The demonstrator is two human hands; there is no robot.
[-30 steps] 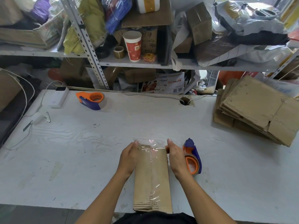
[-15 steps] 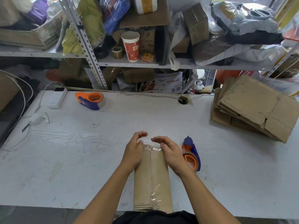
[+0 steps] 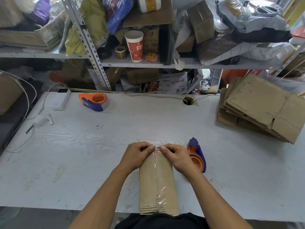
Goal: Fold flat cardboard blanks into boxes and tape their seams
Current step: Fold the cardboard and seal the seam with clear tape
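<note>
table (image 3: pixel 82 146): white, holds everything below
blanks (image 3: pixel 257 106): flat stack, far right
box (image 3: pixel 157 184): near edge, centre, clear tape along seam
left hand (image 3: pixel 137 156): fingers curled, pressing tape at box's far end
right hand (image 3: pixel 176 157): same, fingertips nearly meeting left
dispenser (image 3: pixel 198 156): just right of right hand

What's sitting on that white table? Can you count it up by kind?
Tape dispensers: 2
Folded cardboard box: 1
Stack of flat cardboard blanks: 1
White power bank: 1
Total: 5
</note>
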